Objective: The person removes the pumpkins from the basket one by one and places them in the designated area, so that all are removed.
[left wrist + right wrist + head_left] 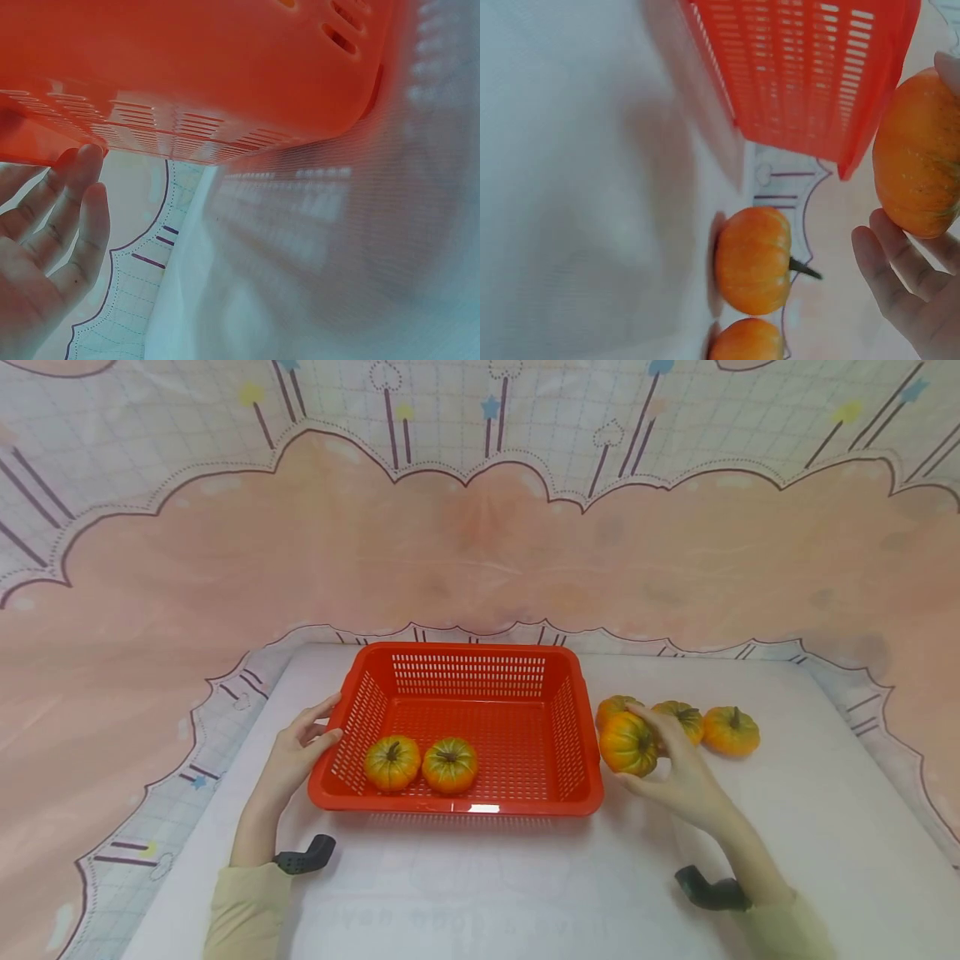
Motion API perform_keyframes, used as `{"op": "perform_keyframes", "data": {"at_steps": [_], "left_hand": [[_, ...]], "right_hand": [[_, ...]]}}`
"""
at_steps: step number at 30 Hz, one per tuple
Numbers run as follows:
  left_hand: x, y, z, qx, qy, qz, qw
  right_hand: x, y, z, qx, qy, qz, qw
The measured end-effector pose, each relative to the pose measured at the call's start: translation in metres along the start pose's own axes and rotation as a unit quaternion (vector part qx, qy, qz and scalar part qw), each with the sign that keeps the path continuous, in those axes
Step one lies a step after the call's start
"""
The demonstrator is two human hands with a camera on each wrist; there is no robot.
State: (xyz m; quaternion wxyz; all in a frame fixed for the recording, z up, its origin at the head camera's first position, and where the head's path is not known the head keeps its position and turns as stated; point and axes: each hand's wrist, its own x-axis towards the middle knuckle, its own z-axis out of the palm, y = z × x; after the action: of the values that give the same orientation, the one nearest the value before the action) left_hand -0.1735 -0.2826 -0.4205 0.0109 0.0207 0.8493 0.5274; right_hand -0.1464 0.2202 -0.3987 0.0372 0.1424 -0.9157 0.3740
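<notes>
1. Patterned cloth (480, 560): peach clouds, stars and sticks, filling 12 o'clock and running down both sides; the clock is centred on the basket (517, 743), as the head camera sees it.
2. Bench (450, 893): a white top with faint lettering at 6 o'clock.
3. The basket, red and slotted, stands upright on the bench.
4. Pale sleeves (247, 910) reach in from about 8 and 4 o'clock.
5. Left hand (288, 760): at 9 o'clock, fingers spread, fingertips touching the basket's rim.
6. Right hand (690, 777): at 3 o'clock, pinching one raised pumpkin (626, 745) between thumb and fingers, clear of the bench and just outside the basket's rim.
7. Other pumpkins, orange with green: two lie inside the basket, one at 8 o'clock (392, 764), one at 6 (450, 767). Three sit on the bench towards 3 o'clock: the nearest (611, 704) partly hidden by the raised one, then a middle one (686, 718), then the outermost (731, 732).
8. Black wrist devices (307, 857): one on each arm.
</notes>
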Motion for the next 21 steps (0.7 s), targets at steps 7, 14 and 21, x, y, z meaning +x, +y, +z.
{"op": "perform_keyframes", "data": {"at_steps": [7, 14, 21], "left_hand": [[0.002, 0.0, 0.001, 0.005, 0.004, 0.002, 1.0], [0.002, 0.0, 0.001, 0.016, 0.008, 0.003, 0.9998], [0.001, 0.0, 0.0, 0.019, 0.006, 0.0, 0.9998]], "right_hand": [[-0.006, 0.013, 0.004, -0.002, 0.017, 0.009, 1.0], [-0.01, 0.027, 0.006, 0.005, -0.015, 0.045, 0.999], [-0.009, 0.038, 0.004, -0.006, -0.041, 0.084, 0.996]]}}
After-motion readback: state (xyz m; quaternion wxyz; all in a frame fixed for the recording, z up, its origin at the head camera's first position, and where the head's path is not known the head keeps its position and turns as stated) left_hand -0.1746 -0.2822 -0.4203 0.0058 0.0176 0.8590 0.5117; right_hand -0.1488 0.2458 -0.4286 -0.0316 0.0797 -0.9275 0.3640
